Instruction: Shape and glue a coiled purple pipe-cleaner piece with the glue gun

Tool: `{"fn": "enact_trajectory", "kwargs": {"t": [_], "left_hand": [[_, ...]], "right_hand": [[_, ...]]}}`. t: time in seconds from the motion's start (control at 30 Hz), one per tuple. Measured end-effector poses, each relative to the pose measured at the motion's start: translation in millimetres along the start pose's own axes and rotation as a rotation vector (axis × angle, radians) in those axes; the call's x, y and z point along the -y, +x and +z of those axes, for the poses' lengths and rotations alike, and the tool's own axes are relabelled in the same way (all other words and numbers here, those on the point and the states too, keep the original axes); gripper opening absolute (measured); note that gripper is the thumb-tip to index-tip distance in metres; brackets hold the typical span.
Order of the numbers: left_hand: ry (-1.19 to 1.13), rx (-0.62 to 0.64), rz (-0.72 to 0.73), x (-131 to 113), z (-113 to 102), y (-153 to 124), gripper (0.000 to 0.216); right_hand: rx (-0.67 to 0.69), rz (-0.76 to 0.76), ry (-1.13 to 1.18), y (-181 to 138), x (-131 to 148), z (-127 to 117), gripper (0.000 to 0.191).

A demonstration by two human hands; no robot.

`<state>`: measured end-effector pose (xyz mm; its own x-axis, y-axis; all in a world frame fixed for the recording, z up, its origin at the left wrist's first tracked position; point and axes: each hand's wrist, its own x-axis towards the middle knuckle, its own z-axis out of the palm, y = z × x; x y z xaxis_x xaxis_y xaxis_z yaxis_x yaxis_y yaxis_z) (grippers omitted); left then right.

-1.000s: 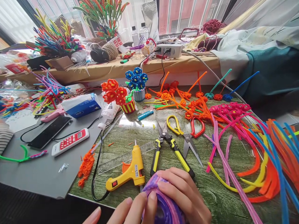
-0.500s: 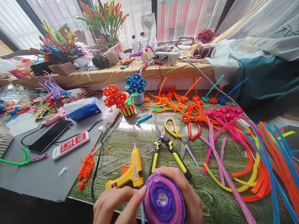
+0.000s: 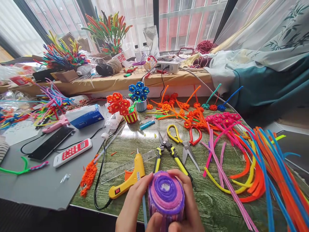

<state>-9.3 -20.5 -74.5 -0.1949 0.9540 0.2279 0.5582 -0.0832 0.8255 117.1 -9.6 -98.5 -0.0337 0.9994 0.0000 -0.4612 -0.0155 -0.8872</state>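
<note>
I hold a round coil of purple and pink pipe cleaner (image 3: 166, 193) upright at the bottom centre, its open end facing me. My left hand (image 3: 134, 206) cups its left side, fingers curled against it. My right hand (image 3: 190, 203) wraps the right side and back, fingers closed round it. A thin blue strand (image 3: 144, 212) hangs down between my left hand and the coil. A yellow glue gun (image 3: 130, 177) lies just left of my hands, and yellow-handled pliers (image 3: 169, 154) lie just beyond them.
Scissors (image 3: 187, 145), loose pipe cleaners in pink, orange and blue (image 3: 253, 161) at right. Orange (image 3: 119, 103) and blue (image 3: 138, 90) pipe-cleaner flowers in small pots stand mid-table. Phone (image 3: 51, 142), remote (image 3: 72, 148) and tissue pack (image 3: 84, 116) lie left. A power strip (image 3: 167, 66) sits on the windowsill.
The coil has been raised and turned from lying low under my hands to standing with its open end toward me. Both hands shifted to its sides. The view tilted upward.
</note>
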Motion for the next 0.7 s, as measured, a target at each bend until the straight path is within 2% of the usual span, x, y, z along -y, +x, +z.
{"fn": "enact_trajectory", "kwargs": {"t": [0.03,0.2,0.27,0.33,0.43,0.6,0.7], "left_hand": [[-0.039,0.032,-0.048,7.6,3.3,3.5,0.062],[-0.026,0.105,-0.208,41.1,27.2,16.0,0.04],[-0.017,0.116,-0.241,46.9,32.6,15.0,0.035],[-0.016,0.118,-0.244,47.6,33.6,13.4,0.033],[-0.024,0.098,-0.201,41.1,30.2,14.1,0.031],[-0.095,0.036,-0.032,19.6,18.5,18.2,0.044],[-0.121,-0.002,0.068,4.5,6.0,14.3,0.035]], "right_hand": [[-0.002,-0.011,0.004,-0.2,0.2,1.3,0.09],[0.016,-0.108,-0.038,-3.9,-0.7,7.0,0.08],[0.021,-0.175,-0.079,-4.7,-0.3,9.0,0.078],[0.015,-0.266,-0.158,-3.7,1.1,10.8,0.065],[0.038,-0.356,-0.221,-0.3,3.4,13.8,0.045],[0.026,-0.368,-0.182,3.4,6.4,17.9,0.034],[0.028,-0.383,-0.197,4.0,8.5,15.8,0.03]]}}
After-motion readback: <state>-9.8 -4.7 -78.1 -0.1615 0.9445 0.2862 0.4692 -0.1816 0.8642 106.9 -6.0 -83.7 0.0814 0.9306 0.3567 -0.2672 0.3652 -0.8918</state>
